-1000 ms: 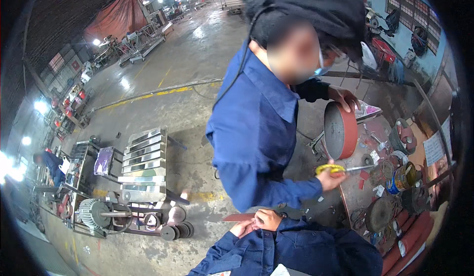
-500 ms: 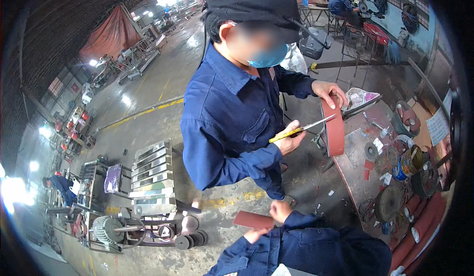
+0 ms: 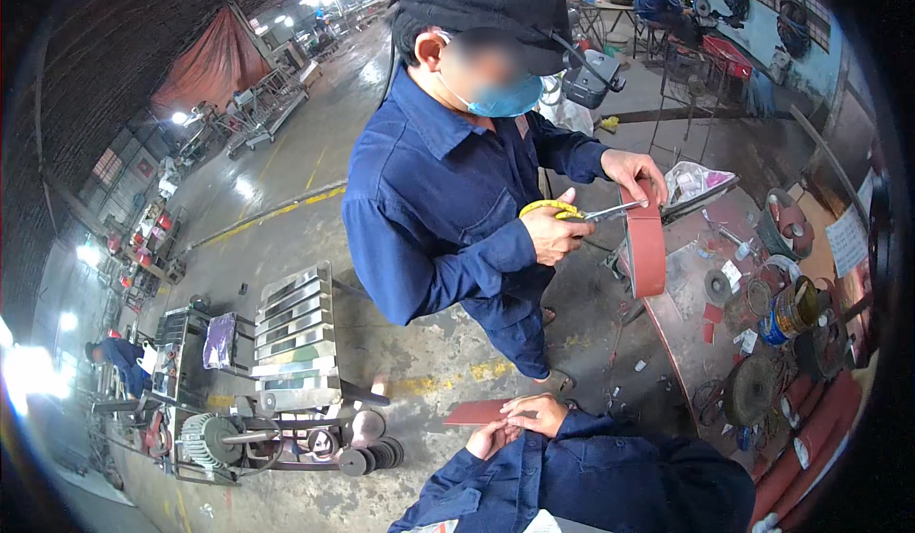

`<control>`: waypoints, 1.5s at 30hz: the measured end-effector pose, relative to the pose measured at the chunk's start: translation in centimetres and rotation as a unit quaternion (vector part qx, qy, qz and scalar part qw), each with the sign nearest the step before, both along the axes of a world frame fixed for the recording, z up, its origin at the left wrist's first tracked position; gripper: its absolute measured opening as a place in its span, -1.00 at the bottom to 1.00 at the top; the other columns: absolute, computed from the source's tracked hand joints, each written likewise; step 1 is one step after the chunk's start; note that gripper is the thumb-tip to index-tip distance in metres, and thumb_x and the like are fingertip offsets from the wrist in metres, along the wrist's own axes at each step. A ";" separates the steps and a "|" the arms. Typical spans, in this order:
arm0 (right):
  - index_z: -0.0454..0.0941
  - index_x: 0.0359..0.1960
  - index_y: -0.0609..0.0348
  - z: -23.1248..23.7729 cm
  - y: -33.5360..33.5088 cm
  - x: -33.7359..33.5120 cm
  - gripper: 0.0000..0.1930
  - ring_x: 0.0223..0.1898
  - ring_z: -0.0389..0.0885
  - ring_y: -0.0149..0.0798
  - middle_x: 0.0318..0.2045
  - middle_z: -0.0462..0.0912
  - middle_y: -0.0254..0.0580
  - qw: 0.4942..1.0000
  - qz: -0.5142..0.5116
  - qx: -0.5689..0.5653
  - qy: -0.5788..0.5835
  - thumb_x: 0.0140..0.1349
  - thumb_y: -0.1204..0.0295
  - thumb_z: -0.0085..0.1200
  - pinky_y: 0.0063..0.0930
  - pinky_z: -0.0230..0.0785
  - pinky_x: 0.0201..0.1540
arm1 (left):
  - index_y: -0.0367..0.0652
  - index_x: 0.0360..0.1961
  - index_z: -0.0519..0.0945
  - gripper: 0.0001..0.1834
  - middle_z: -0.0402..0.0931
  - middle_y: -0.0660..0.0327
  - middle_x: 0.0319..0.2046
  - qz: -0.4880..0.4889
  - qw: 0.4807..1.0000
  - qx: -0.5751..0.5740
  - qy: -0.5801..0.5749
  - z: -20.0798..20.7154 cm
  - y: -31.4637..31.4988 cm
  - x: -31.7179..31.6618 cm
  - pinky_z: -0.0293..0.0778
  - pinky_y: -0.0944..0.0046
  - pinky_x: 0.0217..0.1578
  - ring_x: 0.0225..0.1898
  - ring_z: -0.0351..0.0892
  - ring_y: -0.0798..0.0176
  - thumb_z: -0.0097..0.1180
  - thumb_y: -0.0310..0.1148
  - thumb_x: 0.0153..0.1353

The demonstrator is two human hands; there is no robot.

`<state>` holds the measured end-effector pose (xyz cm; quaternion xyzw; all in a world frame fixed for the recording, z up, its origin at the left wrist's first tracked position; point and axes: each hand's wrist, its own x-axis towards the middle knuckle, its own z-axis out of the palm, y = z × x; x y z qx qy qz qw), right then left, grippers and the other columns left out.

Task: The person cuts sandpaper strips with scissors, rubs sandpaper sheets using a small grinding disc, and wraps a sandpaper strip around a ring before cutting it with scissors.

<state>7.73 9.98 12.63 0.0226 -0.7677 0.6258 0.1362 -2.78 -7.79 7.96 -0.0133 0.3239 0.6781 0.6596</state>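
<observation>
From where I stand, the red strip (image 3: 472, 412) juts out to the left of the wearer's two hands, its long axis running nearly crosswise in front of the body. The left hand (image 3: 489, 439) is the nearer one, its fingers closed over the strip's right-hand end; the right hand (image 3: 539, 415) sits just beyond, its fingertips meeting the left hand's. Whether the right also grips the strip, I can't tell. The strip is flat, matt and brick-red, narrow, with straight edges, its free end over the floor (image 3: 419, 457). Ahead, a co-worker's scissors (image 3: 556, 210) meet a similar red band (image 3: 647, 257).
</observation>
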 end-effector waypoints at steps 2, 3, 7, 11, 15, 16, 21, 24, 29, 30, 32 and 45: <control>0.57 -0.19 0.27 1.0 -0.3 -0.4 -0.81 -0.03 0.61 -0.10 -0.10 0.65 -0.07 0.999 -0.029 0.030 0.032 0.21 0.44 0.10 -0.33 0.41 0.04 | -0.32 0.04 0.41 -0.62 0.53 0.09 -0.07 0.033 0.998 0.051 -0.009 -1.3 -0.1 -0.1 0.32 0.18 0.15 0.03 0.48 0.16 -0.17 -0.24 0.38; 0.57 -0.19 0.27 1.1 -0.6 -0.6 -0.81 -0.03 0.61 -0.10 -0.10 0.65 -0.07 0.999 -0.029 0.033 0.031 0.21 0.44 0.10 -0.33 0.41 0.04 | -0.32 0.04 0.41 -0.62 0.53 0.09 -0.07 0.033 0.998 0.055 -0.010 -0.8 0.3 0.0 0.32 0.18 0.15 0.03 0.48 0.16 -0.17 -0.24 0.38; 0.52 -0.20 0.28 -0.2 -2.0 -0.8 -0.85 -0.13 0.64 -0.20 -0.11 0.65 -0.06 0.992 -0.092 -0.060 -0.058 0.28 0.47 0.00 -0.37 0.44 -0.04 | -0.18 -0.08 0.48 -0.66 0.57 0.19 -0.25 0.006 0.999 0.025 0.027 0.3 1.0 -0.4 0.46 0.30 -0.21 -0.25 0.55 0.29 -0.16 -0.13 0.41; 0.50 -0.30 0.28 -3.1 -2.9 -1.1 -0.90 -0.29 0.62 -0.36 -0.24 0.69 -0.13 0.955 -0.161 -0.219 -0.123 0.30 0.50 -0.03 -0.44 0.47 -0.17 | -0.18 -0.26 0.52 -0.76 0.53 0.27 -0.40 0.035 0.987 -0.085 0.129 2.0 1.8 0.5 0.39 0.37 -0.36 -0.40 0.46 0.40 -0.07 -0.24 0.39; 0.51 -0.34 0.26 -6.8 -1.9 -2.8 -0.87 -0.44 0.58 -0.40 -0.42 0.67 -0.20 0.895 -0.291 -0.247 -0.233 0.30 0.46 -0.03 -0.46 0.45 -0.30 | -0.18 -0.42 0.55 -0.71 0.47 0.37 -0.52 -0.035 0.916 -0.139 0.374 0.5 1.5 1.3 0.30 0.39 -0.38 -0.46 0.34 0.47 0.03 -0.20 0.34; 0.50 -0.36 0.25 -8.4 -0.4 -3.5 -0.86 -0.45 0.56 -0.39 -0.44 0.65 -0.19 0.878 -0.326 -0.262 -0.234 0.33 0.47 -0.06 -0.43 0.44 -0.31 | -0.19 -0.36 0.54 -0.69 0.49 0.35 -0.48 -0.052 0.894 -0.125 0.427 1.8 1.4 1.8 0.32 0.38 -0.37 -0.43 0.37 0.46 0.05 -0.14 0.32; 0.54 -0.28 0.26 -7.2 1.4 -5.0 -0.68 -0.16 0.58 -0.32 -0.25 0.64 -0.15 0.915 -0.201 -0.323 -0.134 0.44 0.27 -0.18 -0.39 0.37 0.02 | -0.12 -0.35 0.61 -0.80 0.54 0.31 -0.40 0.111 0.961 -0.108 0.227 4.0 1.8 1.0 0.41 0.29 -0.21 -0.32 0.47 0.38 0.02 -0.28 0.33; 0.56 -0.19 0.28 -5.6 -0.5 -3.8 -0.74 -0.05 0.57 -0.35 -0.13 0.64 -0.13 0.961 -0.105 -0.218 -0.138 0.39 0.32 -0.08 -0.44 0.35 0.08 | -0.19 -0.34 0.58 -0.86 0.52 0.25 -0.37 0.194 0.965 -0.067 0.162 2.2 -0.1 0.2 0.40 0.20 -0.13 -0.28 0.47 0.30 0.00 -0.39 0.28; 0.57 -0.20 0.34 -3.8 -1.6 -2.6 -0.85 -0.16 0.61 -0.39 -0.20 0.68 -0.18 0.980 -0.147 -0.104 -0.084 0.27 0.51 0.06 -0.49 0.45 -0.05 | -0.29 -0.29 0.49 -0.88 0.48 0.19 -0.39 0.211 0.952 -0.021 0.222 3.1 0.5 1.0 0.35 0.30 -0.25 -0.34 0.43 0.29 -0.01 -0.48 0.16; 0.58 -0.20 0.33 -2.5 -1.7 -2.6 -0.83 -0.19 0.63 -0.39 -0.23 0.68 -0.17 0.980 -0.127 -0.127 -0.090 0.27 0.46 0.08 -0.50 0.46 -0.09 | -0.29 -0.29 0.49 -0.88 0.48 0.19 -0.39 0.209 0.953 -0.021 0.219 2.7 0.4 1.0 0.35 0.30 -0.25 -0.34 0.43 0.29 -0.01 -0.48 0.16; 0.60 -0.20 0.32 -0.7 -2.3 -2.8 -0.81 -0.26 0.64 -0.41 -0.25 0.69 -0.16 0.972 -0.111 -0.191 -0.085 0.29 0.43 0.05 -0.53 0.47 -0.16 | -0.29 -0.30 0.50 -0.87 0.48 0.19 -0.40 0.244 0.956 -0.002 0.162 1.8 0.4 0.4 0.36 0.29 -0.24 -0.35 0.44 0.29 -0.01 -0.47 0.15; 0.56 -0.30 0.18 0.5 -2.9 -2.1 -0.80 -0.24 0.65 -0.09 -0.33 0.66 -0.09 0.978 -0.169 0.095 -0.071 0.29 0.32 -0.01 -0.32 0.43 -0.18 | 0.04 0.01 0.53 -0.65 0.55 0.30 -0.28 0.058 0.981 -0.174 0.064 7.2 1.7 0.0 0.45 0.36 -0.31 -0.27 0.51 0.42 0.04 -0.07 0.28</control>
